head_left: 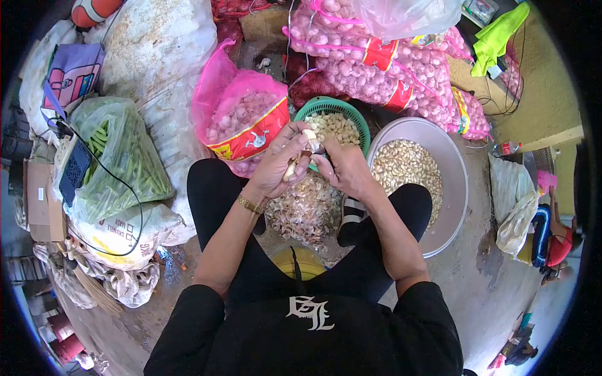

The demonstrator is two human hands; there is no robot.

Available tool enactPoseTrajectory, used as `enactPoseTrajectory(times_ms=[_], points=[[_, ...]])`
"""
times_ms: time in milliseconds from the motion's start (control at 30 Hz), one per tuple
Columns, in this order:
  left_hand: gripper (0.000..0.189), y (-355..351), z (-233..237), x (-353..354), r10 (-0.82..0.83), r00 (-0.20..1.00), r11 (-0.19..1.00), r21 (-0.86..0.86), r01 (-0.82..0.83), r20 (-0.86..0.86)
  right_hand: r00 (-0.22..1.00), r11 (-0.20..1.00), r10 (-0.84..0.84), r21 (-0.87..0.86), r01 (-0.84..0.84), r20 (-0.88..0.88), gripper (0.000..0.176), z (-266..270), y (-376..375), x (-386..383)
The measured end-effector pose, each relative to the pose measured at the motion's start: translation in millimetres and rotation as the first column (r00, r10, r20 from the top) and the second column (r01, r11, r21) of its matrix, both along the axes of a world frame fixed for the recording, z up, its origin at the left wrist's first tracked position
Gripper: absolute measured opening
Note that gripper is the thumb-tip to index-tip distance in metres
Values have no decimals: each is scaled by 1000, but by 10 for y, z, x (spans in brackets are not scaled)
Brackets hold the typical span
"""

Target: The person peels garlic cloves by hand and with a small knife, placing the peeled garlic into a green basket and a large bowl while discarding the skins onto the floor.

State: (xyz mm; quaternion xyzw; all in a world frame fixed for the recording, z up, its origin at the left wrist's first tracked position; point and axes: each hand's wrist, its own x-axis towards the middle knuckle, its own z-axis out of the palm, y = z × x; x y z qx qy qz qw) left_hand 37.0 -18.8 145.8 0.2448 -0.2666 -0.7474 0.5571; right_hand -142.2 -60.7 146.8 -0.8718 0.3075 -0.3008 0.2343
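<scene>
My left hand [279, 163] is closed around garlic cloves [309, 134], with pale pieces showing between the fingers. Meeting it from the other side, my right hand [346, 168] has its fingers bent in a pinch. A small dark sliver shows between the hands, too little to name. Just beyond them stands a green basket [362, 119] holding peeled-looking cloves. To the right, a large pale basin [463, 182] contains many garlic cloves. Below my hands, a heap of papery garlic skins [304, 210] lies between my feet.
An open pink mesh bag of garlic [241, 116] stands ahead on the left. Stacked full garlic sacks [401, 72] rise beyond the basket. At left are a plastic bag of green vegetables [125, 150] and a white sack [125, 235]. People are visible at far right.
</scene>
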Motion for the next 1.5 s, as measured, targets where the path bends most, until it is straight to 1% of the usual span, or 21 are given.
enactPoseTrajectory(times_ms=[33, 200, 267, 500, 567, 667, 733, 833, 967, 1033, 1067, 1100, 1133, 1167, 1200, 1233, 1267, 1333, 1400, 1467, 1500], points=[[19, -5, -9, 21, -25, 1000, 1000, -7, 25, 7, 998, 1000, 4, -10, -5, -61, 23, -2, 4, -3], [18, -37, -93, 67, -47, 999, 998, 33, 47, 9, 995, 1000, 4, -24, -6, -100, 28, -3, 12, 15], [17, -51, -98, 40, 23, 996, 991, 126, -34, 88, 995, 1000, 5, -24, -8, -103, 32, -13, 13, 11], [19, -137, -203, 82, 108, 990, 982, 144, -120, 94, 987, 998, 60, 25, -57, -147, 29, 47, 17, 0], [21, -191, -318, 215, 153, 987, 978, 135, -158, 54, 982, 995, 94, 44, -88, -165, 28, 55, 65, -5], [23, -206, -83, 239, 236, 972, 969, 67, -236, 4, 991, 993, 99, 66, -94, -86, 30, 46, 103, -19], [23, -191, -98, 251, 196, 980, 979, 69, -194, -38, 981, 998, 58, 42, -51, -183, 35, 34, 70, -71], [24, -168, -89, 247, 146, 980, 988, 66, -138, -132, 951, 996, 80, 64, -64, -300, 40, 29, 57, -113], [28, -161, -40, 242, 142, 957, 988, 100, -120, -254, 934, 993, 92, 100, -60, -345, 37, -35, 80, -91], [30, -149, -47, 272, 94, 972, 995, 46, -86, -216, 971, 993, 105, 80, -90, -213, 29, -82, 74, -71], [32, -145, -52, 292, 48, 983, 999, -8, -50, -175, 971, 993, 107, 79, -92, -214, 29, -76, 66, -63], [32, -136, -66, 311, 50, 983, 999, -8, -52, -175, 990, 986, 94, 148, -79, -102, 23, -41, 63, -37], [32, -127, -86, 325, -26, 979, 999, -52, 16, -203, 997, 974, 72, 216, -73, 9, 20, -22, 59, -8], [32, -121, -98, 328, -105, 968, 992, -98, 84, -228, 997, 974, 72, 216, -72, 8, 20, -24, 49, 42], [32, -117, -99, 305, -106, 968, 991, -98, 85, -229, 986, 972, -28, 235, -12, 165, 17, -29, 40, 114], [31, -116, -97, 265, -42, 981, 999, -40, 35, -190, 940, 964, -129, 262, 44, 316, 16, -29, 31, 182], [30, -116, -95, 229, 22, 989, 1000, 17, -20, -146, 940, 964, -128, 262, 44, 316, 16, -4, 31, 244], [29, -126, -137, 175, 32, 993, 999, 8, -31, -116, 862, 961, -206, 264, 87, 464, 16, 63, 34, 325], [28, -134, -111, 101, 43, 995, 999, -3, -44, -86, 883, 958, -194, 275, 78, 428, 18, -1, -14, 307], [39, -121, -22, 38, 154, 988, 987, 41, -154, 13, 902, 955, -182, 287, 68, 391, 22, -38, -36, 302], [39, -131, -48, 45, 153, 988, 987, 40, -153, 14, 893, 948, -192, 314, 60, 408, 21, -30, -39, 311]])
